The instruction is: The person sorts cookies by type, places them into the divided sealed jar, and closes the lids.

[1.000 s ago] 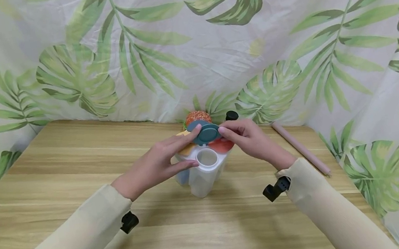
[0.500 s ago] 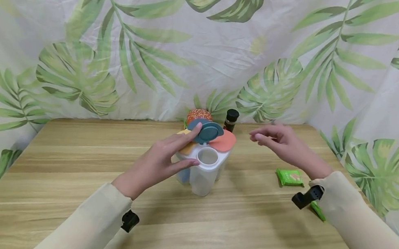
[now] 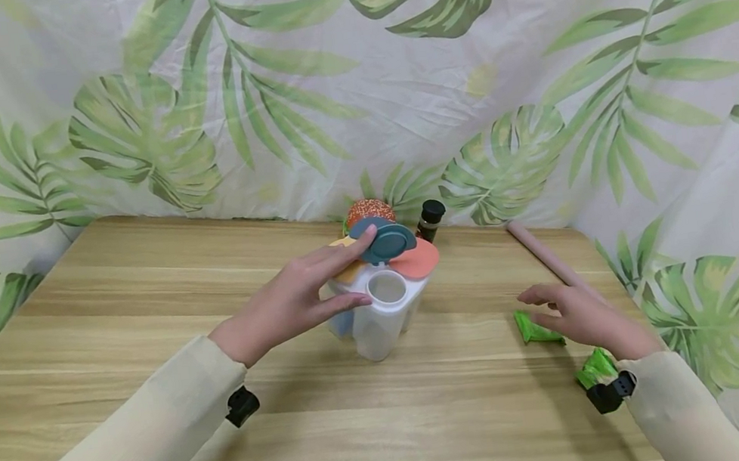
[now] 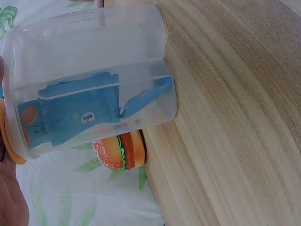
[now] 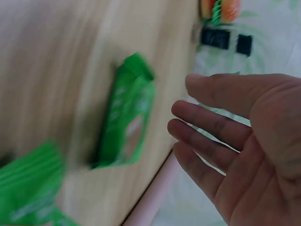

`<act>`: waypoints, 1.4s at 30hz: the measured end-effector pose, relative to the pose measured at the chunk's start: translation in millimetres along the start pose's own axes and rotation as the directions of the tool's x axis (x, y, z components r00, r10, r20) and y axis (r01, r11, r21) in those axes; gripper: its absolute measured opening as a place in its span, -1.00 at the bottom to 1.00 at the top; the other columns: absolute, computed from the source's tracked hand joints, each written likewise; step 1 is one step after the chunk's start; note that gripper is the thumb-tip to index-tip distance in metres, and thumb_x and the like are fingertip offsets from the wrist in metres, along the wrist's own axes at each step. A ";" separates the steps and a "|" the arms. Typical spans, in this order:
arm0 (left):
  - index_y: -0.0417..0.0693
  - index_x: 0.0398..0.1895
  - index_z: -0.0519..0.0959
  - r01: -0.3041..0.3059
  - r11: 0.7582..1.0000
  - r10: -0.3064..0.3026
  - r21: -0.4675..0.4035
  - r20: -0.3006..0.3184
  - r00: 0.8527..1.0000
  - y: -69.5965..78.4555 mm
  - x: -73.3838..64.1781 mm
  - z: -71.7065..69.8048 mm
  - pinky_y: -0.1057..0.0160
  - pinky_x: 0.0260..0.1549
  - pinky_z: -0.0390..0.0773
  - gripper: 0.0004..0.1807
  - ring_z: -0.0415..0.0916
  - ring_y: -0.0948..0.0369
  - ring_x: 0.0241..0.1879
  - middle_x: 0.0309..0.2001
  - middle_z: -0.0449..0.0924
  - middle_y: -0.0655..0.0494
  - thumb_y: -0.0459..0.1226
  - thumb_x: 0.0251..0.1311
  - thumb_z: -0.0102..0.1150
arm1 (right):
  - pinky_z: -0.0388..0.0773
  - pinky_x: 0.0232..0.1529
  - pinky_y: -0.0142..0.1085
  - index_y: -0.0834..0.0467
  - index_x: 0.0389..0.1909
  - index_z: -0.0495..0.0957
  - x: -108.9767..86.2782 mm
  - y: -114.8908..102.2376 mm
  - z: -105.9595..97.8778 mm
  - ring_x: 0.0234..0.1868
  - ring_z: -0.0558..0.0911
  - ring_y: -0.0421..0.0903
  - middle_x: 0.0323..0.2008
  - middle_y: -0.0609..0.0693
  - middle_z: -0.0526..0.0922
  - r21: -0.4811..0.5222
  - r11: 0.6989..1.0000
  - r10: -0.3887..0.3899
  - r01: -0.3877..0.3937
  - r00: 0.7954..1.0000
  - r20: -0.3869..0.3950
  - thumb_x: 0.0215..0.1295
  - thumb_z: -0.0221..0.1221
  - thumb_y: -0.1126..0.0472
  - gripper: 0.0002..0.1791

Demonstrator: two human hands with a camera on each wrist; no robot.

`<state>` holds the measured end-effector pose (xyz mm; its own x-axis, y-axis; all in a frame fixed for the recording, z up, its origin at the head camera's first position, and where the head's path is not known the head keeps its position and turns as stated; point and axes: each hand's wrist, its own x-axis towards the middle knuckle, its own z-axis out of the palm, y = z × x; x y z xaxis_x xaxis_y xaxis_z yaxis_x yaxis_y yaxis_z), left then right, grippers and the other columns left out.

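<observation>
A clear, multi-compartment storage container with a white top stands mid-table. Its teal lid is raised above a round opening, beside a coral lid and a yellow-orange one. My left hand rests on the container's top, index finger against the teal lid and thumb by the white rim; its other fingers are hidden. Inside, blue snack packets show in the left wrist view. My right hand hovers empty near a green snack packet, fingers loosely extended. Another green packet lies under the right wrist.
Behind the container sit a toy burger and a small black-capped bottle. A pink stick lies along the right side of the wooden table. A leaf-print cloth hangs at the back.
My right hand has left the teal lid and moved right and toward me, over the green packets. My left hand stays at the container, and the teal lid remains raised.
</observation>
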<state>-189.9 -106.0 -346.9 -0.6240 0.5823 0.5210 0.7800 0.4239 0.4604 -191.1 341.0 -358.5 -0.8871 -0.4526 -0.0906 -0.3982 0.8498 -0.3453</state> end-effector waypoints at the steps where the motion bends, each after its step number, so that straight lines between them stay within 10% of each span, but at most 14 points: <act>1: 0.06 0.67 0.18 0.002 1.000 -0.002 0.000 0.001 1.000 0.2 0.2 -0.2 0.03 0.20 0.66 0.01 0.62 0.10 0.24 0.27 0.66 0.03 -0.17 0.18 0.52 | 0.63 0.19 0.19 0.26 0.25 0.61 -1.7 3.4 2.3 0.23 0.66 0.29 0.20 0.23 0.70 -0.013 1.000 0.006 -0.005 1.000 0.011 0.45 0.28 0.27 -0.60; 19: -0.03 0.64 0.23 -0.005 1.000 0.005 -0.002 -0.013 1.000 1.1 -0.3 -0.8 0.04 0.23 0.65 0.02 0.64 0.08 0.23 0.23 0.69 -0.01 -0.20 0.13 0.56 | 0.67 0.09 0.12 0.38 0.24 0.58 -5.1 26.0 18.5 0.13 0.70 0.27 0.14 0.31 0.71 0.010 0.999 -0.047 0.046 0.999 0.026 0.35 0.35 0.32 -0.53; 30: -0.02 0.64 0.24 -0.001 1.000 0.001 -0.009 -0.007 1.000 0.9 -0.2 -0.3 0.04 0.21 0.66 0.00 0.64 0.08 0.24 0.27 0.67 0.00 -0.19 0.14 0.55 | 0.62 -0.22 -0.27 0.36 0.32 0.51 -5.0 25.4 15.3 -0.20 0.66 -0.15 -0.04 0.15 0.72 0.111 0.994 0.013 -0.022 0.996 0.085 0.38 0.35 0.24 -0.45; 42: 0.01 0.65 0.22 0.014 1.000 -0.014 -0.021 0.004 1.000 2.0 0.1 -0.7 0.05 0.20 0.66 0.00 0.63 0.10 0.25 0.29 0.66 0.03 -0.19 0.16 0.54 | 0.52 -0.41 -0.38 0.27 0.06 0.62 -3.3 23.4 14.3 -0.44 0.54 -0.32 -0.35 -0.02 0.67 0.198 0.980 0.013 -0.018 1.000 0.025 0.41 0.31 0.31 -0.74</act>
<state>-188.4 -105.5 -345.4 -0.6345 0.5793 0.5117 0.7701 0.4174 0.4824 -194.1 358.5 -379.6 -0.8864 -0.4476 -0.1183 -0.3282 0.7877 -0.5213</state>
